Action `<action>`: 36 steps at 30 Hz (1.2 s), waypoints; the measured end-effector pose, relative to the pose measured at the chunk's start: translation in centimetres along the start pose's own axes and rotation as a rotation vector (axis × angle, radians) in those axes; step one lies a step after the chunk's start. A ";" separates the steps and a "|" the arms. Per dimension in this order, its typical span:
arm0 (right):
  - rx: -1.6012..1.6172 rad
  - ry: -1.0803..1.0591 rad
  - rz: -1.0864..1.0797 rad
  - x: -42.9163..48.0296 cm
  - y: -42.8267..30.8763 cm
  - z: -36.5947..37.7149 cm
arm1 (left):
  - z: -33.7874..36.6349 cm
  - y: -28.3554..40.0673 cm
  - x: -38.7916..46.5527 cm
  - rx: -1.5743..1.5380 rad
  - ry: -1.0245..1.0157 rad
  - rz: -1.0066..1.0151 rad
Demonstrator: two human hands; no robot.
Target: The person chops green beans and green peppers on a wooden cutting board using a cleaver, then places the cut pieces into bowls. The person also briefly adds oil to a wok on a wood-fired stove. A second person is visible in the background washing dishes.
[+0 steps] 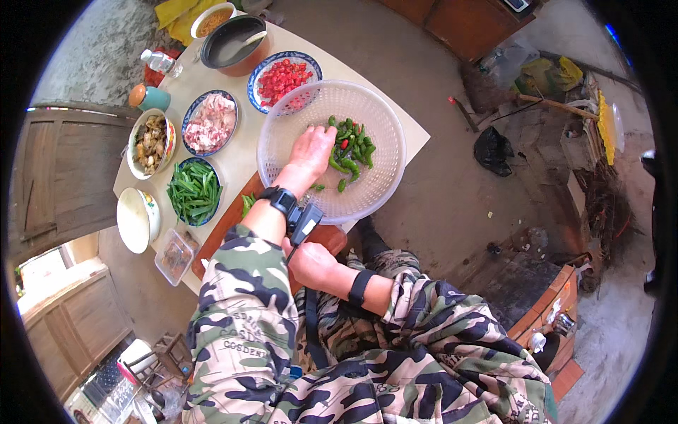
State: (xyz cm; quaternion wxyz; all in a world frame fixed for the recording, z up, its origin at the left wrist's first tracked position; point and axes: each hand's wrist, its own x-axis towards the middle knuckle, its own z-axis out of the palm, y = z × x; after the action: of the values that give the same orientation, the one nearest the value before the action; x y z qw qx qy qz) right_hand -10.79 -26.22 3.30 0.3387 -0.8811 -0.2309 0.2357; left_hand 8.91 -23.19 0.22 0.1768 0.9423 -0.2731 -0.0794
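My left hand (313, 151) reaches down into a translucent white plastic colander (389, 185). Its fingers are bent at the edge of a heap of green chili peppers (351, 165) with a few red ones among them; whether they pinch a pepper is hidden. Curled on the near side of the colander, my right hand (312, 265) is low over a reddish-brown cutting board (333, 238). The left wrist's watch and a small black device cover part of it, so what it may hold cannot be seen. Green pepper pieces (248, 204) lie on the board by my left forearm.
Around the table (339, 69) stand plates of chopped red chili (283, 79), raw sliced meat (210, 123) and cut green stalks (195, 191). Bowls (139, 220), a dark pot (233, 45), a plastic tub (176, 257), a teal jar (153, 98) and a water bottle (163, 63) are there too.
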 end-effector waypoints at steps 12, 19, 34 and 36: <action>0.145 -0.099 0.085 -0.2 3.6 -2.1 | -4.6 -1.1 -24.1 -0.994 0.667 -0.470; -0.063 -0.149 -0.073 -0.6 1.5 -4.8 | 1.4 -3.4 -28.5 -0.080 0.533 -0.235; -0.263 -0.334 -0.018 -0.3 -2.2 -7.8 | 3.3 -4.1 -29.3 -0.174 0.618 -0.128; -0.244 -0.330 -0.012 -0.2 -2.2 -7.6 | 3.3 -4.2 -29.4 -0.171 0.617 -0.121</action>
State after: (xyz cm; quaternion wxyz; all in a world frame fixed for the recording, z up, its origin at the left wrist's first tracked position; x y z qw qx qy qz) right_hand -7.15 -28.63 9.93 0.1884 -0.8637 -0.3154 0.3451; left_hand -14.48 -4.90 -2.89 0.3247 0.9182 -0.1423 0.1768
